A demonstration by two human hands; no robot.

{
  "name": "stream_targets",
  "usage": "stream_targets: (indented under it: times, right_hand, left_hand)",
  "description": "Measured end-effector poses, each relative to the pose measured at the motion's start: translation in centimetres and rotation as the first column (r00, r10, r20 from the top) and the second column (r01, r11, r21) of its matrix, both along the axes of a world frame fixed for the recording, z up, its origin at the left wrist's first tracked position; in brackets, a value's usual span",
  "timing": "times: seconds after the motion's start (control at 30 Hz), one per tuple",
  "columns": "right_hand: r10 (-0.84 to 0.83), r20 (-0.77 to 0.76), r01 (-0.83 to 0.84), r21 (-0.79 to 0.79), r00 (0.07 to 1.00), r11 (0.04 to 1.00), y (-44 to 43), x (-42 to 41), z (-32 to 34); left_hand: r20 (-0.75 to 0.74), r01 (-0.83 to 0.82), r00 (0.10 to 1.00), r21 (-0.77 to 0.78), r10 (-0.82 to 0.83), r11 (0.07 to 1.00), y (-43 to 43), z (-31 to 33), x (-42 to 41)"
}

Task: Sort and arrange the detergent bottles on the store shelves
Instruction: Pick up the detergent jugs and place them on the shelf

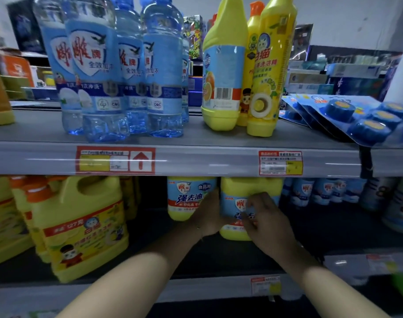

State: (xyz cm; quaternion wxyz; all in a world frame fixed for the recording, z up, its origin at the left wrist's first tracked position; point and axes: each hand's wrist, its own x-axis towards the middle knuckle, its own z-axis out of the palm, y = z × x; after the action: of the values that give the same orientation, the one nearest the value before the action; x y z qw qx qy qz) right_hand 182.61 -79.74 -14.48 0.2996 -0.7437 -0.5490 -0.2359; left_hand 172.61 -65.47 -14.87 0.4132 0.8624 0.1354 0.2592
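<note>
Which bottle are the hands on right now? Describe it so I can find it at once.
Look below the grey upper shelf, under its right-hand price tag. The yellow bottle with a blue label stands there, the left hand and right hand on it. Unlike its twin to the left, it sits nearer the front.

A: Top shelf [173,138]: clear bottles [118,65] left, squeeze bottles [248,65] right, blister cards [347,115] far right.

B: Below, jugs [79,226] left. Both hands [262,216] flank one bottle [241,191], its twin [186,196] just left.
</note>
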Motion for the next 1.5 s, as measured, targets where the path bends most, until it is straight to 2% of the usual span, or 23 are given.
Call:
stream_targets:
  times: [0.1, 0.23, 0.37, 0.43, 0.53, 0.63, 0.7, 0.77, 0.83, 0.97, 1.1, 1.2, 1.27, 1.37, 1.43, 1.5]
  right_hand:
    - [0.184, 0.024, -0.180, -0.110, 0.983, 0.977, 1.8, -3.6, 1.8]
    - [0.336, 0.063, -0.317, -0.201, 0.940, 0.927, 4.4, -7.4, 2.9]
    - [0.445, 0.056, -0.426, -0.204, 0.894, 0.881, 6.8, -11.3, 2.9]
    - [0.496, 0.054, -0.471, -0.241, 0.866, 0.848, 7.9, -13.3, 3.1]
    - [0.546, 0.037, -0.509, -0.313, 0.837, 0.802, 9.4, -16.2, 3.9]
    - [0.580, 0.023, -0.531, -0.375, 0.814, 0.760, 10.0, -18.9, 5.6]
    - [0.591, 0.033, -0.539, -0.372, 0.806, 0.755, 9.6, -20.1, 7.0]
    - [0.590, 0.066, -0.553, -0.280, 0.804, 0.785, 8.6, -20.8, 8.8]
    - [0.550, 0.176, -0.527, -0.163, 0.816, 0.834, 7.3, -21.1, 10.7]
    - [0.477, 0.244, -0.503, 0.057, 0.844, 0.862, 4.6, -20.7, 13.6]
    - [0.370, 0.313, -0.456, 0.273, 0.875, 0.847, 1.7, -19.4, 16.9]
    - [0.169, 0.256, -0.265, 0.407, 0.952, 0.874, 1.4, -16.7, 20.5]
    - [-0.018, 0.133, -0.036, 0.396, 0.991, 0.918, 2.1, -14.5, 22.9]
    - [-0.299, -0.037, 0.301, 0.199, 0.953, 0.933, 4.2, -11.6, 25.8]
    - [-0.387, -0.089, 0.395, 0.090, 0.918, 0.914, 5.8, -10.5, 26.9]
    - [-0.419, -0.117, 0.426, 0.046, 0.901, 0.903, 7.4, -9.7, 27.4]
  left_hand:
    - [-0.062, -0.026, 0.997, 0.136, 0.035, 0.990, 0.2, 0.4, -3.3]
    - [-0.085, -0.098, 0.988, 0.292, 0.128, 0.951, 0.8, 0.9, -9.8]
    - [-0.105, -0.248, 0.927, 0.552, 0.361, 0.796, 1.7, 0.7, -16.3]
    - [-0.130, -0.275, 0.899, 0.576, 0.418, 0.770, 2.3, 0.7, -18.9]
    - [-0.216, -0.283, 0.864, 0.539, 0.455, 0.794, 3.1, 1.5, -21.9]
    - [-0.269, -0.292, 0.821, 0.560, 0.503, 0.776, 3.5, 3.0, -24.1]
    - [-0.269, -0.307, 0.796, 0.593, 0.542, 0.745, 3.3, 4.5, -25.3]
    - [-0.210, -0.331, 0.801, 0.625, 0.561, 0.707, 2.6, 6.8, -26.1]
    - [-0.074, -0.348, 0.850, 0.664, 0.521, 0.662, 1.9, 9.5, -26.5]
    - [0.090, -0.238, 0.958, 0.781, 0.273, 0.578, 0.5, 14.3, -25.8]
    - [0.246, -0.253, 0.965, 0.813, 0.084, 0.524, -1.2, 17.3, -24.3]
    - [0.306, -0.304, 0.949, 0.828, 0.075, 0.472, -1.5, 19.3, -22.9]
    - [0.320, -0.341, 0.939, 0.839, 0.122, 0.424, -1.3, 20.6, -21.7]
    - [0.315, -0.354, 0.935, 0.849, 0.160, 0.393, -1.4, 21.9, -20.3]
    - [0.308, -0.346, 0.938, 0.851, 0.158, 0.396, -1.6, 22.2, -19.7]
    - [0.295, -0.331, 0.943, 0.852, 0.151, 0.405, -1.9, 22.2, -19.5]
